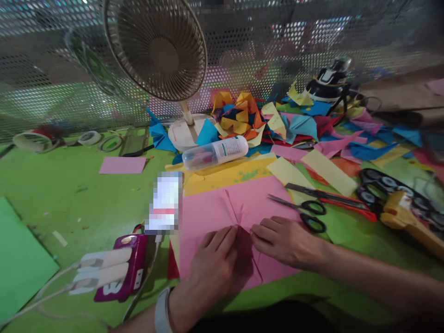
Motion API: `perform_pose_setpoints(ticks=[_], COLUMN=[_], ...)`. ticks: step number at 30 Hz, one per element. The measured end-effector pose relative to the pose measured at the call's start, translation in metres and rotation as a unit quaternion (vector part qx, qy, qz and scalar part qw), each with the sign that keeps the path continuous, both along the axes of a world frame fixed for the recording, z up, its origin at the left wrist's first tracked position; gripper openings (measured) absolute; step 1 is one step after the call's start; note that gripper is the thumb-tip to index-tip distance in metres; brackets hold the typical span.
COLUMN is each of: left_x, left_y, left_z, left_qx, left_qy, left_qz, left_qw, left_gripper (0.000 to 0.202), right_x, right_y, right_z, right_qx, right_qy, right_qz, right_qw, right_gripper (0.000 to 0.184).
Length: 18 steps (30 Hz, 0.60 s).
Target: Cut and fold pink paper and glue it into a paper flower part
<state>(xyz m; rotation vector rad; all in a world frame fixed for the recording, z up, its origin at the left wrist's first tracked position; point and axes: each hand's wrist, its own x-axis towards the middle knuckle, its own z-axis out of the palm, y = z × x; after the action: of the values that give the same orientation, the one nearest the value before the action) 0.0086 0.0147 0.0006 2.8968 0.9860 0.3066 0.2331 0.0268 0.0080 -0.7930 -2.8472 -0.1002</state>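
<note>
Head view, from the left: a green sheet of paper (24,263) lies at the table's edge, with a roll of tape (34,144) behind it. Next comes a purple power block (139,249) with two white plugs (111,259) in it, and a small pink slip (122,165) farther back. A fan (163,54) stands behind a phone (164,199), whose screen is blurred. Beside the phone, a large pink sheet (199,210) lies partly over yellow paper, and a clear bottle (217,152) rests on its side beyond. The left hand (215,260) is over the pink sheet, fingers bent and close together, their tips at the lower end of a narrow folded pink paper (229,203) between the two hands. The right hand (282,239) faces it, fingers curled in, just beside that paper; I cannot tell whether either hand pinches it. Folded colored papers (239,115) are heaped behind. Scissors (294,205) lie near the right wrist, then a box cutter (335,199) and a yellow-handled tool (398,212).
</note>
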Motion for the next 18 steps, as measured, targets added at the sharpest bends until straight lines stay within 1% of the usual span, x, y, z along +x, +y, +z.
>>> perform_pose_setpoints(ticks=[3, 5, 7, 11, 13, 15, 18], left_x=[0.004, 0.007, 0.009, 0.011, 0.011, 0.012, 0.012], left_y=[0.0, 0.0, 0.001, 0.003, 0.004, 0.005, 0.005], left_z=[0.004, 0.007, 0.009, 0.011, 0.013, 0.015, 0.016], left_qx=[-0.011, -0.03, -0.052, -0.086, -0.095, -0.097, -0.088], left_qy=[-0.029, -0.043, -0.041, -0.022, -0.021, -0.016, -0.011], left_qz=[0.021, 0.038, 0.047, 0.051, 0.048, 0.046, 0.043], left_qw=[0.999, 0.998, 0.997, 0.995, 0.994, 0.994, 0.995], left_gripper=[0.043, 0.048, 0.048, 0.039, 0.04, 0.042, 0.043], right_x=[0.0, 0.0, 0.0, -0.001, 0.0, 0.001, 0.003], right_y=[-0.001, -0.001, -0.002, -0.003, -0.004, -0.004, -0.004], right_z=[0.001, 0.002, 0.003, 0.002, 0.001, -0.001, -0.002], right_qx=[0.006, 0.015, 0.022, 0.028, 0.027, 0.019, -0.012], right_qy=[-0.003, -0.002, -0.002, -0.002, 0.002, 0.011, 0.03], right_qz=[-0.005, -0.007, -0.012, -0.022, -0.025, -0.037, -0.067], right_qw=[1.0, 1.0, 1.0, 0.999, 0.999, 0.999, 0.997], right_gripper=[0.012, 0.013, 0.013, 0.012, 0.013, 0.015, 0.017])
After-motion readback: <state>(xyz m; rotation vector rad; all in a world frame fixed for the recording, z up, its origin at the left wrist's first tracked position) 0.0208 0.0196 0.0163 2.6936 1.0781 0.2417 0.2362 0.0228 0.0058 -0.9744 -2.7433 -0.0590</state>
